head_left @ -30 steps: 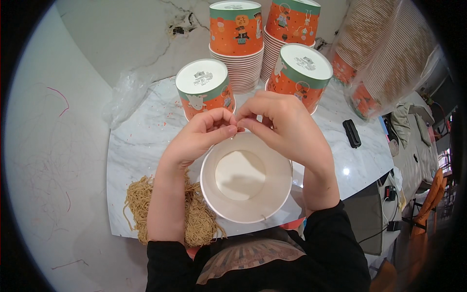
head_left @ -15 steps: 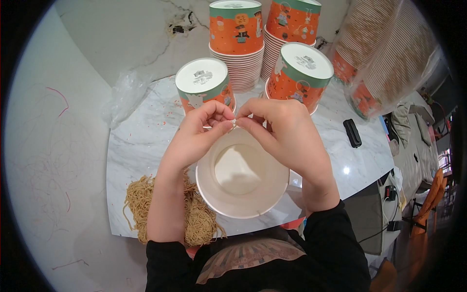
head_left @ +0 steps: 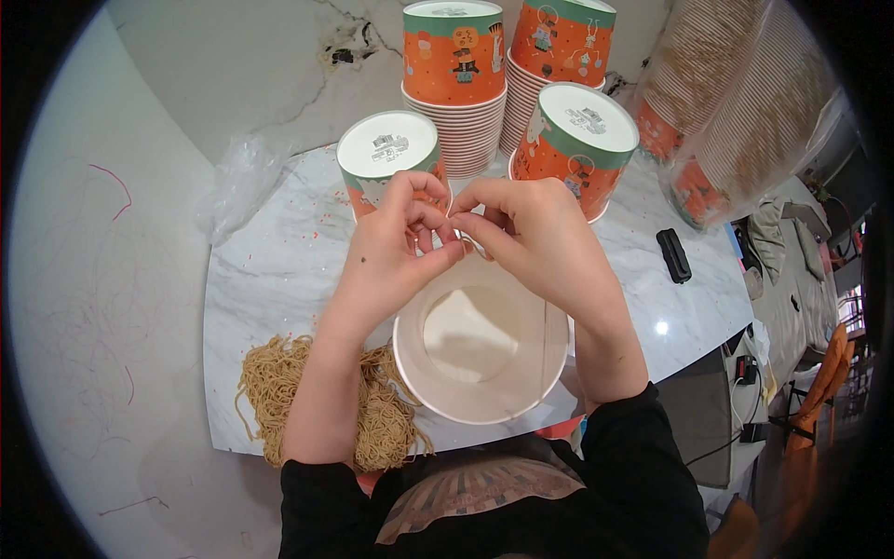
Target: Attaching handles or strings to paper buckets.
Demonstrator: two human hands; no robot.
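A white-walled paper bucket (head_left: 470, 335) faces me, its open mouth toward my body, below both hands. At its far rim, my left hand (head_left: 396, 238) and my right hand (head_left: 531, 233) meet with fingertips almost touching. Between them is a thin pale cord (head_left: 477, 248), with a small loop hanging toward the bucket. My right thumb and index finger pinch the cord. My left fingers are curled round it, the index raised. Beside my left forearm lies a heap of tan cords (head_left: 275, 382), partly hidden by that arm.
Orange-and-green paper buckets stand upside down at the back: a left one (head_left: 389, 154), a right one (head_left: 582, 130), and tall stacks (head_left: 456, 65) behind. Bagged stacks (head_left: 745, 102) lean at the far right. A black object (head_left: 674, 255) and crumpled clear plastic (head_left: 244, 182) lie on the marble-patterned table (head_left: 251, 289).
The bucket has shifted slightly right and turned a little. My left hand has moved up and right, its index lifted. A loop of cord now shows between the hands.
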